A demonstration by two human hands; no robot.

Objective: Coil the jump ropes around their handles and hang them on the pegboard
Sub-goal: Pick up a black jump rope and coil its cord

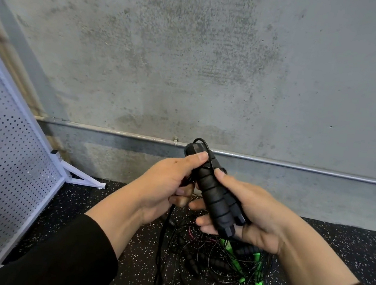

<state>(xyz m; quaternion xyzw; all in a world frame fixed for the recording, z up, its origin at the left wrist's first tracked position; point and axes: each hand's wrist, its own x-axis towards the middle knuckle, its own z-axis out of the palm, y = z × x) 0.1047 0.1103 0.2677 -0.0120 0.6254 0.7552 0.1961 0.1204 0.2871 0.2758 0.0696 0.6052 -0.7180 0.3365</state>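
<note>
1. Closest, two black sleeves lead to the hands. The right hand (248,212) cradles a pair of black handles (216,197) held side by side, fingers curled under them and thumb laid on top. The left hand (166,187) presses its thumb on the handles' upper end and pinches the black cord (161,246) in its curled fingers.
2. The handles look like ribbed foam; a few turns of thin cord already ring them, and the rest hangs slack toward the floor. I judge the coiling step is midway.
3. The next move likely calls for steady tension while winding the slack down the handles.
4. Below the hands, a tangle of other ropes (221,259), black and green, lies on the speckled rubber floor (334,257).
5. Left, the white perforated pegboard (6,154) leans on its stand.
6. Farthest, a rough concrete wall (193,59) with a metal pipe (298,167).
</note>
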